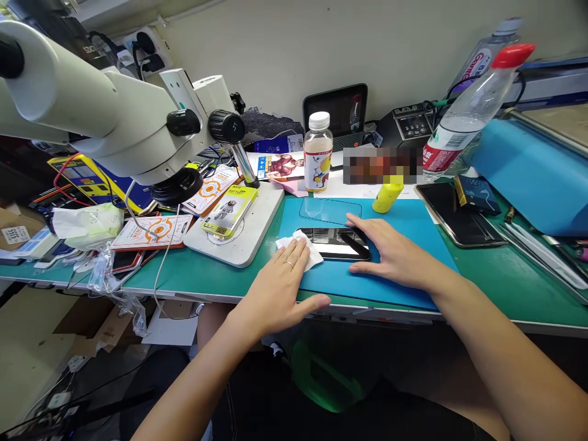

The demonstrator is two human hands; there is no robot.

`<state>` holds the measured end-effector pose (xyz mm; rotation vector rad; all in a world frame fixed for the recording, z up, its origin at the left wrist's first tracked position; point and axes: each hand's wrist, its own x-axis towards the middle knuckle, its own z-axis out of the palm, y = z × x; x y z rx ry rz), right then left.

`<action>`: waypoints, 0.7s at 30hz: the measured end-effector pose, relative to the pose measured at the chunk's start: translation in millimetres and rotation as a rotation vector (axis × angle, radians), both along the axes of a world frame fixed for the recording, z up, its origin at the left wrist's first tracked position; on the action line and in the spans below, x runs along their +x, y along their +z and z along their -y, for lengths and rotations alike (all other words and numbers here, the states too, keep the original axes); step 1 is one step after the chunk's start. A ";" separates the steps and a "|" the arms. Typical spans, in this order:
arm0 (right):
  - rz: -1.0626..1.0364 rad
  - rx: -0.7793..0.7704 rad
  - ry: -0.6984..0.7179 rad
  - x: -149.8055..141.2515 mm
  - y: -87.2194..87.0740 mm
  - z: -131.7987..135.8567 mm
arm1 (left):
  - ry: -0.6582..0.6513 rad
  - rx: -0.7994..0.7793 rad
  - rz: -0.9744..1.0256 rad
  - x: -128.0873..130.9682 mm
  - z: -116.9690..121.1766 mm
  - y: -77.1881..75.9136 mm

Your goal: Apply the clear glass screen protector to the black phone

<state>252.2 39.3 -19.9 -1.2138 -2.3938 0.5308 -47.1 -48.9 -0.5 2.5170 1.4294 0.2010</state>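
Observation:
A phone [337, 243] lies screen up on a blue mat [390, 288], its glossy black face catching a white reflection. My left hand [287, 278] presses a white tissue [315, 256] down at the phone's left end. Its fingers are together over the tissue, with the thumb held apart. At the other end, my right hand [390, 251] holds the phone between thumb and fingers along its long edges. Just behind the phone is a clear, dark-edged screen protector [331, 210], flat on the mat. A small yellow bottle [388, 195] stands at the mat's back edge.
A microscope [138, 122] overhangs the left side, above its white base [243, 245]. Behind the mat stands a drink bottle [318, 152]. To the right are another phone [459, 214], a tilted red-capped bottle [473, 119] and a blue case [533, 174]. Boxed packets [151, 233] crowd the left.

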 end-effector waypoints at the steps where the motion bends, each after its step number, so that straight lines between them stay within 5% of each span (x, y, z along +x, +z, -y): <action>1: -0.001 0.003 0.003 -0.1 0.5 0.1 | -0.003 -0.002 -0.002 3.3 0.6 0.7; 12: -0.013 -0.013 -0.002 -1.4 0.8 0.5 | -0.215 0.017 0.021 67.0 -19.2 6.6; 21: -0.021 -0.030 0.036 -1.3 0.1 0.7 | -0.275 0.013 0.030 84.0 -42.5 8.3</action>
